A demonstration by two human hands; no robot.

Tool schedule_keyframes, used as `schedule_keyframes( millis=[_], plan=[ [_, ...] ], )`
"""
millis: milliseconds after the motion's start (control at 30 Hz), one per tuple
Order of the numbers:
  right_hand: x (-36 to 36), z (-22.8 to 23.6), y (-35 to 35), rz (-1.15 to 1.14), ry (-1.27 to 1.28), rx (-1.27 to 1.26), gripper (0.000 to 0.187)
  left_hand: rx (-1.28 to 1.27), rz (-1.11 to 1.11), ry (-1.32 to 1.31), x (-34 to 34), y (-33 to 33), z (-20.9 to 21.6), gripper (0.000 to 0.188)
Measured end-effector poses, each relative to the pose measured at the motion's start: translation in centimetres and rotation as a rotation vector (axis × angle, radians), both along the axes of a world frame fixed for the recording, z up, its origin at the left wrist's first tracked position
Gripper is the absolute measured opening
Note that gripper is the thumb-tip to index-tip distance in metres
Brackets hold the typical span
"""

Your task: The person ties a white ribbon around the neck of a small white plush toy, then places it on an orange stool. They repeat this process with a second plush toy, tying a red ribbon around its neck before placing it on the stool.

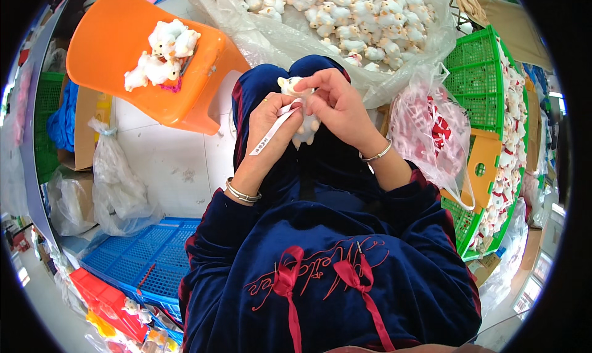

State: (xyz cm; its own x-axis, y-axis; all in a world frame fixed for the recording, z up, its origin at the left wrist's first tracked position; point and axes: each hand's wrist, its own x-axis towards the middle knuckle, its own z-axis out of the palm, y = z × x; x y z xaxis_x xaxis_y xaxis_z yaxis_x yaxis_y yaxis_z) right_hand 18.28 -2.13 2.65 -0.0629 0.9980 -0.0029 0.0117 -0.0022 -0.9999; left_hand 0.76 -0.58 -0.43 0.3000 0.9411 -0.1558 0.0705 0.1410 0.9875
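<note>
A small white plush toy (306, 131) with tan ears and feet is held up between my hands, above my knees. My left hand (277, 120) is closed at the toy's neck, its thumb and finger pinching a white printed ribbon (269, 133). One ribbon end hangs down over that hand and wrist. Against the other side of the toy, my right hand (338, 106) has its fingers bent round the head and neck. Its fingertips are partly hidden, and whether they also grip the ribbon cannot be seen.
An orange chair (102, 41) at the left bears several white plush toys (161, 56). Ahead, a large clear plastic bag (246, 41) holds a heap of similar toys. Green crates (472, 85) and a bag with red-and-white pieces (431, 134) stand right; a blue crate (157, 254) lies lower left.
</note>
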Motion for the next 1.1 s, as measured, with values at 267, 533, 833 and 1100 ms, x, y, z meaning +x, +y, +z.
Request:
schedule_keyframes(
  millis=[267,533,833,1100],
  plan=[
    [0.3,-0.7,0.3,0.028,-0.131,0.031,0.014,-0.06,0.033,-0.002,0.1,-0.2,0.5,0.013],
    [1.3,-0.3,0.7,0.052,0.118,-0.073,0.021,0.382,0.097,0.052,0.7,-0.7,0.1,0.016],
    [-0.8,-0.6,0.7,0.03,-0.123,0.077,0.01,0.37,0.082,0.037,0.4,-0.6,0.0,0.018],
    [3.6,-0.8,1.7,-0.269,0.56,-0.233,0.014,0.414,0.065,0.066,0.3,-0.7,-0.2,0.019]
  ],
)
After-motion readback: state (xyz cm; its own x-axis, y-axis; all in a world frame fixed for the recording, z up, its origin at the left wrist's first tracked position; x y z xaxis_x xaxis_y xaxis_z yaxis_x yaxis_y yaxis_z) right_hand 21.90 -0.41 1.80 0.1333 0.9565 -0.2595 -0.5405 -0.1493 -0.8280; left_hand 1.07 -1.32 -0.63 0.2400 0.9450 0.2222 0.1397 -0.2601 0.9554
